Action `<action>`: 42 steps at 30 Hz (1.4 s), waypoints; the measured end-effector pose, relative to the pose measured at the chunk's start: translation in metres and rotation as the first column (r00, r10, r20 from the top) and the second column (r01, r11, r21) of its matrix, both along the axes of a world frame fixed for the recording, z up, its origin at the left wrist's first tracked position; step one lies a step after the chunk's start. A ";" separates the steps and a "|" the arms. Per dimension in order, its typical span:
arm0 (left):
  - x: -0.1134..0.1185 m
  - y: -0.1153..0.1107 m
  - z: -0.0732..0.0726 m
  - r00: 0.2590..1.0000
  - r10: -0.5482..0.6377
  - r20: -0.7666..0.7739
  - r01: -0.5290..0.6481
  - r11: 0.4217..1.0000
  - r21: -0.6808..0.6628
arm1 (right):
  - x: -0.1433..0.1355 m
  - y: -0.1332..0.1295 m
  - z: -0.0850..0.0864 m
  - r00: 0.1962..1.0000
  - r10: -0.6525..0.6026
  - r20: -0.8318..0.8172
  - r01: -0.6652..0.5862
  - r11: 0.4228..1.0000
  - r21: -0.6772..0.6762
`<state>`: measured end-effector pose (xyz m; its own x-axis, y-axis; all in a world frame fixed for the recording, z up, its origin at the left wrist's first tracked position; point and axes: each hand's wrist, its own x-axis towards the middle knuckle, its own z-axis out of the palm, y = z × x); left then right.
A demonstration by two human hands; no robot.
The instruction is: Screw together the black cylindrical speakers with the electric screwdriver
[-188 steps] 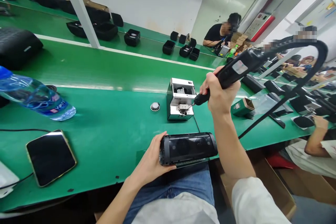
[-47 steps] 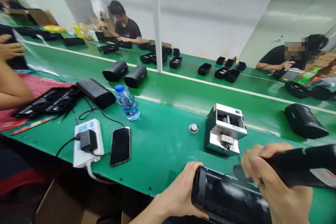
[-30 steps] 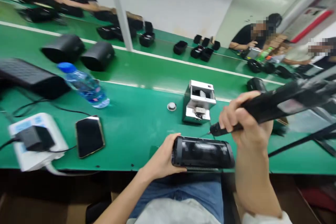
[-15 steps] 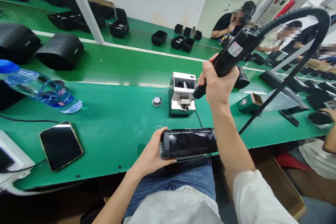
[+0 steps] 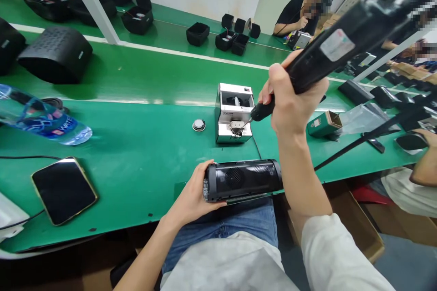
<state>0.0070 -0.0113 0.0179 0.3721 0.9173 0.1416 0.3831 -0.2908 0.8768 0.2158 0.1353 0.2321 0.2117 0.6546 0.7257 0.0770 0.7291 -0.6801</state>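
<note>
My left hand (image 5: 196, 193) grips the left end of a black speaker (image 5: 246, 179) lying lengthwise at the table's front edge, its perforated face turned up. In my right hand (image 5: 290, 93) is a black electric screwdriver (image 5: 324, 50), fingers wrapped round its body, held tilted with its cable running up to the right. The screwdriver's thin bit reaches the front outlet of a white and grey screw feeder (image 5: 235, 113); whether a screw sits on the tip is too small to tell. Left of the feeder lies a small round silver part (image 5: 198, 125).
A water bottle (image 5: 44, 116) and a phone (image 5: 64, 190) lie at left. Black speaker housings (image 5: 56, 54) stand along the raised green shelf. Toward the right are a green box (image 5: 322, 125) and a plastic bag (image 5: 362, 118). Co-workers sit behind and at right.
My view has shifted slightly, so things sit further left. The screwdriver's rear end has swung toward the camera while its bit stays at the feeder's outlet. My left hand still holds the speaker.
</note>
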 end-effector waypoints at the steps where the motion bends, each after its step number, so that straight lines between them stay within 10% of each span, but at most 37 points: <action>1: 0.000 0.000 0.000 1.000 0.004 -0.001 -0.004 1.000 0.000 | -0.002 0.001 -0.001 1.000 0.003 0.005 -0.003 1.000 -0.001; 12: 0.000 0.000 0.004 1.000 -0.004 -0.018 0.003 1.000 -0.022 | 0.000 0.015 -0.013 1.000 0.012 0.028 -0.011 0.999 -0.031; 30: -0.001 0.001 0.001 1.000 -0.010 -0.021 0.010 1.000 0.001 | 0.048 -0.076 0.032 1.000 -0.006 0.018 0.009 0.984 -0.176; 38: -0.001 -0.004 0.006 0.999 0.009 0.046 -0.007 0.999 -0.052 | 0.037 -0.081 0.014 0.997 0.063 -0.041 -0.072 0.954 -0.291; 42: 0.004 -0.008 0.002 0.988 -0.006 0.152 0.019 0.997 -0.080 | 0.057 -0.076 -0.028 0.999 -0.040 -0.017 0.029 0.909 -0.417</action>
<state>0.0105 -0.0196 0.0201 0.3635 0.9235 0.1226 0.2410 -0.2203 0.9452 0.2730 0.0595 0.2044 0.2539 0.8880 0.3834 0.0767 0.3767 -0.9232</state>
